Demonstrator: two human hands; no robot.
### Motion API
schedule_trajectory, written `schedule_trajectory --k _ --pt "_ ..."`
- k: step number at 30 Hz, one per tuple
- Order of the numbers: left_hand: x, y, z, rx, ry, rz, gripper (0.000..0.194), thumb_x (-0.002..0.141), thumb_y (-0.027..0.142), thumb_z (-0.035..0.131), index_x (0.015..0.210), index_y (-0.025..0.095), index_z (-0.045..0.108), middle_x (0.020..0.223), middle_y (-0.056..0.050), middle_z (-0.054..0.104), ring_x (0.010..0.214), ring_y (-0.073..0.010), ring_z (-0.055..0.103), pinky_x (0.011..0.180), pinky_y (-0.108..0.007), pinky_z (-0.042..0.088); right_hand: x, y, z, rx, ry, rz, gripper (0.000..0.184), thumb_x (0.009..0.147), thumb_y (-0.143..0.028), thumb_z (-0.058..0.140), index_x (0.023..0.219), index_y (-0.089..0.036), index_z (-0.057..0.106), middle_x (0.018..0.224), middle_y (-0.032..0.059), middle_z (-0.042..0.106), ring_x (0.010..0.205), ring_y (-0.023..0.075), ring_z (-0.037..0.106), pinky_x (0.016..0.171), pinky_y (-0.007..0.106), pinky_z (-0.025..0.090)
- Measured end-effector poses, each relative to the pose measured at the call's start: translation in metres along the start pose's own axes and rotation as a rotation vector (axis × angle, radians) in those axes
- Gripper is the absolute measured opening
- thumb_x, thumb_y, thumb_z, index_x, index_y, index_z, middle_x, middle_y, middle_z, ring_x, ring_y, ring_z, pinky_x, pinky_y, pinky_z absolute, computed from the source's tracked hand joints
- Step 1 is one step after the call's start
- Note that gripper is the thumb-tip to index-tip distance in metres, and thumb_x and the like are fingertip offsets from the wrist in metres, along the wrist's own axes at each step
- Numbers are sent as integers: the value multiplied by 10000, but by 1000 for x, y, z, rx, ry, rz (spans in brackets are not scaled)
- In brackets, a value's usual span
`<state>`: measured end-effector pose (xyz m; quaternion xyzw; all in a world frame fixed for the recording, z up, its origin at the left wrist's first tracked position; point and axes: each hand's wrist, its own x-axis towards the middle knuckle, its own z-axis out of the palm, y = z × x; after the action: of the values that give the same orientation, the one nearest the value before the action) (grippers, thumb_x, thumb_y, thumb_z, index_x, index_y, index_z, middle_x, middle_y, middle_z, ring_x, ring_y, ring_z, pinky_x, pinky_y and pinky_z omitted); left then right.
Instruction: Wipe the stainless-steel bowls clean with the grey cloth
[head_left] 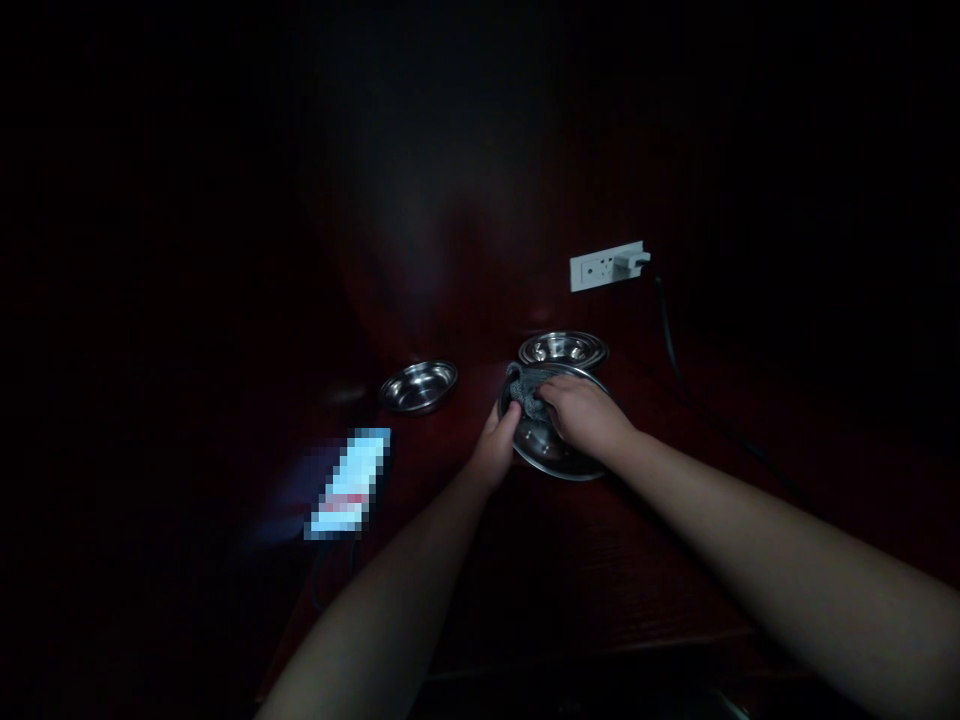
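A shiny metal bowl [555, 455] is held tilted over the dark red table. My left hand [495, 445] grips its left rim, thumb on the inside and the other fingers hidden behind it. Inside the bowl, my right hand [585, 408] is closed on a grey cloth [529, 388] that lies against the inner wall. Just behind is a second metal bowl [564, 348], partly covered by the held one. Farther left sits a third metal bowl [420, 388], apart from both hands.
A lit phone [351, 485], its screen blurred out, lies at the left with a cable near it. On the back wall is a white power socket [606, 267] with a plug in it. A black cable [667, 330] runs from there down to the right. The surroundings are very dark.
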<state>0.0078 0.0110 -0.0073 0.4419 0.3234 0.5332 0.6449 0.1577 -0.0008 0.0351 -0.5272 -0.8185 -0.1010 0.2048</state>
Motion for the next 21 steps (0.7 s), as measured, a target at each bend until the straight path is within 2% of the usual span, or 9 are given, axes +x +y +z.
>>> schedule_trajectory --k 7,14,17,21 --pt "-1 0 0 10 -7 40 421 770 358 616 1161 217 547 1209 -62 603 1129 -220 544 969 -346 417 1 6 -3 -170 30 99 273 826 -126 386 957 -151 624 1007 123 589 983 268 477 795 376 327" --pt "0 -1 0 50 32 -12 461 787 407 579 1204 220 513 1083 -73 653 989 -227 617 883 -380 478 -2 5 -2 -175 -56 107 312 787 -125 395 1014 -148 608 1029 137 589 1005 281 475 785 389 315" --pt "0 -1 1 45 47 -40 490 785 415 578 1230 230 489 1066 -73 655 914 -223 640 822 -387 507 -4 5 1 -147 -100 105 306 771 -172 422 1024 -145 594 1034 136 588 1000 276 488 792 388 326" --pt "0 0 2 -2 58 -14 478 780 383 594 1217 214 501 1077 -74 653 945 -211 629 852 -363 495 -5 4 1 -116 -127 94 340 762 -302 463 1031 -130 580 1038 143 578 997 290 499 812 397 351"
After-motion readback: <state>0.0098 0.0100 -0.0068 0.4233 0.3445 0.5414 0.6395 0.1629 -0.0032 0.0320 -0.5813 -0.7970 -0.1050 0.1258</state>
